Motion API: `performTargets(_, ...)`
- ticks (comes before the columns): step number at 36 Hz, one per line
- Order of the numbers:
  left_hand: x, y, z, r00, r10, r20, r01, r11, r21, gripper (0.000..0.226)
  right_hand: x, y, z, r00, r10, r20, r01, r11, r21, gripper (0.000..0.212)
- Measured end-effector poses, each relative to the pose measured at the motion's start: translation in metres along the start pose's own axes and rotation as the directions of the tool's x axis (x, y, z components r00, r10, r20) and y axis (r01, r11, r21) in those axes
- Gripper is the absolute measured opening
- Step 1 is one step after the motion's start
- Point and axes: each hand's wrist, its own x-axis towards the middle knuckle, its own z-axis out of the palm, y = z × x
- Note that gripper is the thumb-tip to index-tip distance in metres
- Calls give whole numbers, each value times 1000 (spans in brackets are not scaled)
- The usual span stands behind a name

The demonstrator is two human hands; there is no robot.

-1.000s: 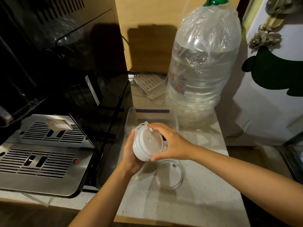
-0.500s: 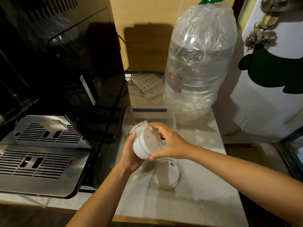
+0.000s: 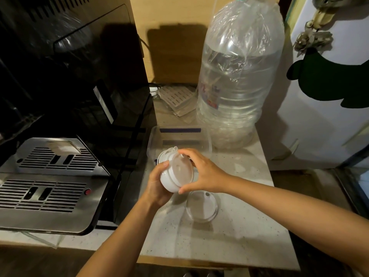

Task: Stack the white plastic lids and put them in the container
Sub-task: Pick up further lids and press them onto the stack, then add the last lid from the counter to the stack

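Note:
A stack of white plastic lids (image 3: 176,171) is held tilted above the counter, just in front of a clear rectangular container (image 3: 207,140). My left hand (image 3: 157,186) cups the stack from below and behind. My right hand (image 3: 201,172) grips the top lid's rim from the right, thumb low and fingers on top. One more lid (image 3: 200,206) lies flat on the speckled countertop (image 3: 229,236) below the hands. The container's inside is partly hidden by the stack.
A black and steel coffee machine (image 3: 50,176) fills the left side. A large clear water jug (image 3: 237,82) wrapped in plastic stands behind the container. Slotted packets (image 3: 175,98) lie at the back. A white cabinet (image 3: 329,116) borders the right.
The stack and both hands stay almost where they were, over the container's near edge. The view has shifted slightly; the loose lid has not moved.

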Motion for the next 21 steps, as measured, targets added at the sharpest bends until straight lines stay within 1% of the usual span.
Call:
performTargets(2, -1, -3, -1, 1000, -11, -11, 11, 1000, 9, 59, -1, 1, 0, 1000, 11, 17, -11, 1000, 10, 92)
performTargets(7, -8, -10, -8, 998, -55, -27, 57, 994, 93, 51, -6, 8, -2, 994, 60, 91, -62, 998, 21, 92)
performTargets(9, -12, -14, -11, 995, -79, -54, 83, 992, 94, 54, -11, 13, -3, 989, 109, 100, -112, 993, 23, 90)
performTargets(11, -15, -17, -15, 990, -104, -97, 112, 991, 77, 67, -17, 19, -2, 977, 185, 104, -185, 983, -8, 91)
performTargets(13, -19, -20, -19, 982, -131, -140, 140, 988, 59, 83, -23, 27, 1, 960, 262, 102, -249, 961, -122, 93)
performTargets(14, -20, -22, -21, 978, -143, -153, 151, 988, 44, 86, -25, 30, 3, 949, 296, 106, -273, 943, -190, 94)
performTargets(18, -26, -28, -27, 966, -169, -197, 173, 985, 5, 89, -37, 41, 22, 889, 439, 130, -357, 843, -403, 99)
performTargets(21, -29, -32, -31, 959, -166, -231, 174, 985, 13, 90, -44, 45, 38, 878, 464, 115, -346, 783, -517, 96)
